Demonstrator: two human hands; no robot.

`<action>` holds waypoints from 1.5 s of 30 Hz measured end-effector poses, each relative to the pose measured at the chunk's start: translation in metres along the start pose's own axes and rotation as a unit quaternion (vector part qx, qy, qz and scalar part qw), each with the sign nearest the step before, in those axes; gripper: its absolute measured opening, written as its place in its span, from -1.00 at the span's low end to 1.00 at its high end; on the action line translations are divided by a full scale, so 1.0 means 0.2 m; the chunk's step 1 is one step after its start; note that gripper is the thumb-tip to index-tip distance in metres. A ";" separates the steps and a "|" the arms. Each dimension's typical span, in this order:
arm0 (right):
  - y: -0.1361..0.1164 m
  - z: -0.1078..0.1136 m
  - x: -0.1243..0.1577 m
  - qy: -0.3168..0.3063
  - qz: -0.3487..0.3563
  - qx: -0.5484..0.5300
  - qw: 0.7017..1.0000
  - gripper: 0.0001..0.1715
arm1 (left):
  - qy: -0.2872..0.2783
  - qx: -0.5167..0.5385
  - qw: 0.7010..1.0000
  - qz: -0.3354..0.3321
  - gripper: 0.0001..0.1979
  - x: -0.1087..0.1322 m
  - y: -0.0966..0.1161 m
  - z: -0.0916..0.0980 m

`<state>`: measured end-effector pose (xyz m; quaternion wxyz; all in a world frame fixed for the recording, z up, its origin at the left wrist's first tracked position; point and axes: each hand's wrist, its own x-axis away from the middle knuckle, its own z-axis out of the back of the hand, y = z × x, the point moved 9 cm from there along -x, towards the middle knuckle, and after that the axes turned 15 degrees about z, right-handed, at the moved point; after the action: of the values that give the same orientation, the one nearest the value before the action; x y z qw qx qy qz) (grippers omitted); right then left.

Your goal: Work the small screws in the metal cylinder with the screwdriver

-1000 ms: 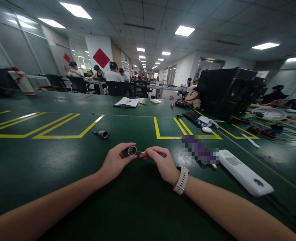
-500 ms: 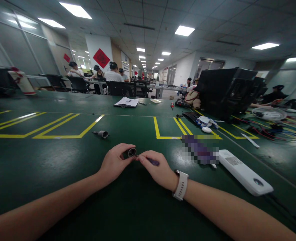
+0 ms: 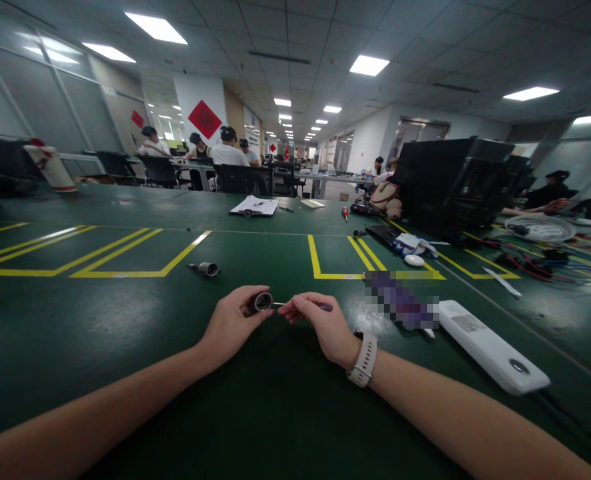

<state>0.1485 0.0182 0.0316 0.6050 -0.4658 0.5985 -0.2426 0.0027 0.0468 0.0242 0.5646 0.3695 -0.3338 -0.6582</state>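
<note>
My left hand (image 3: 230, 325) is closed on a short round metal cylinder (image 3: 263, 302), its open end facing me. In my right hand (image 3: 323, 327) is a small screwdriver (image 3: 324, 307) with a dark purple handle. Its thin metal shaft points left and its tip meets or nearly meets the cylinder's right side; exact contact is hard to tell. A pale watch band circles my right wrist. Beyond my left hand, a second metal part (image 3: 206, 269) with a round body and a narrow stem lies on the green table (image 3: 255, 427).
Right of my hands are a blurred-out purple item (image 3: 400, 300) and a white power bank-like device (image 3: 493, 347) with a cable. Farther back lie a clipboard (image 3: 254, 206), a white oval object (image 3: 414, 261), loose wires and a black case (image 3: 450, 180). People sit at tables behind.
My right hand has drawn slightly right, away from the cylinder, so more of the screwdriver's shaft shows. My left hand stays nearly still on the cylinder.
</note>
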 end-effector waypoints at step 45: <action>-0.25 -0.29 0.12 -0.236 0.261 0.437 0.828 -0.80 | 0.009 0.026 1.000 0.005 -0.73 -0.01 -0.01 0.02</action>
<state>0.1099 -0.0399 0.0705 0.9090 -0.0224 0.3678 -0.1947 -0.0010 0.0500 0.0249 0.5613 0.3885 -0.3474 -0.6429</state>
